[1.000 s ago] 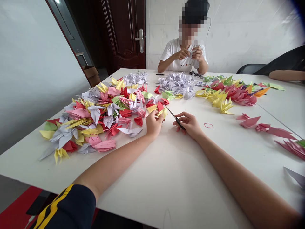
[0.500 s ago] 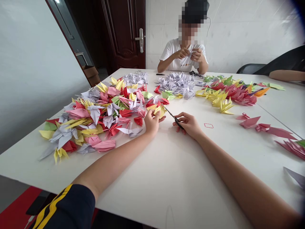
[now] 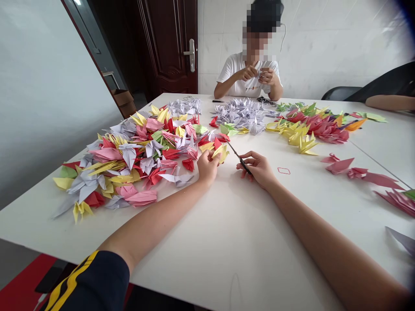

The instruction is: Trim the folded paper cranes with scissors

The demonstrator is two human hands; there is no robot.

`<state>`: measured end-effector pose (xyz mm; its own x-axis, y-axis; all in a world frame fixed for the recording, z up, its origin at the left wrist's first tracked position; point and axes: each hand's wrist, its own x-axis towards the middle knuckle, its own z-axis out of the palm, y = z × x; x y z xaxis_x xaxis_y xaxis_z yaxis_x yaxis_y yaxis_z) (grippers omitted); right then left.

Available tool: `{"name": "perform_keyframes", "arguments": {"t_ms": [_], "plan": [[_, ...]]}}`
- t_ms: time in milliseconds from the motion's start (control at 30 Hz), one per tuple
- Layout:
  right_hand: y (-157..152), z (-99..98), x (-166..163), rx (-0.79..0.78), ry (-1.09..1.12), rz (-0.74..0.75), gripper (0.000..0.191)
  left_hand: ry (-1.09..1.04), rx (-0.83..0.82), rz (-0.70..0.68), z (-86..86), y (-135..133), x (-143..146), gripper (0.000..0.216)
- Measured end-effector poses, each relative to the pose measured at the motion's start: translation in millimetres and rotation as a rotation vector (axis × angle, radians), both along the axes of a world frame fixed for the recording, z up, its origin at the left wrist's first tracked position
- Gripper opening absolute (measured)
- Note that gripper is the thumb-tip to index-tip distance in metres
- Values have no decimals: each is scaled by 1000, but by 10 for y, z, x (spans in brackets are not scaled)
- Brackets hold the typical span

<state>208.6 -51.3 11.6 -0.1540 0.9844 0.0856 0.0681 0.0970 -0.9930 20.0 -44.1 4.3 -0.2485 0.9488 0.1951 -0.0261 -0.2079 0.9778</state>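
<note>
My left hand (image 3: 207,166) is closed on a yellow paper crane (image 3: 221,153) at the near edge of a big heap of folded cranes (image 3: 136,151). Close beside it, my right hand (image 3: 259,169) grips a pair of black-handled scissors (image 3: 239,159), whose blades point up and left toward the yellow crane. Both hands rest low over the white table (image 3: 227,233).
Another person (image 3: 249,73) sits across the table folding paper in both hands. More crane piles lie there: white (image 3: 241,113), yellow and pink (image 3: 311,127). Pink folded pieces (image 3: 356,172) lie at the right. A small red paper ring (image 3: 284,170) sits beside my right hand.
My left hand has turned the yellow crane slightly, and the scissors have shifted a little; both hands stay in the same spot.
</note>
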Motion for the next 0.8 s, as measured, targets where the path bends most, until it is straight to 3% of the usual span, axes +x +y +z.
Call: {"name": "perform_keyframes", "arguments": {"t_ms": [267, 633, 800], "plan": [[-9, 5, -11, 1, 5, -11, 41, 149, 35, -134, 6, -27, 7, 23], [-8, -15, -4, 1, -120, 59, 39, 0, 0, 6, -75, 64, -9, 27], [-15, -2, -5, -13, -57, 39, 39, -85, 15, -6, -77, 67, -11, 26]]}}
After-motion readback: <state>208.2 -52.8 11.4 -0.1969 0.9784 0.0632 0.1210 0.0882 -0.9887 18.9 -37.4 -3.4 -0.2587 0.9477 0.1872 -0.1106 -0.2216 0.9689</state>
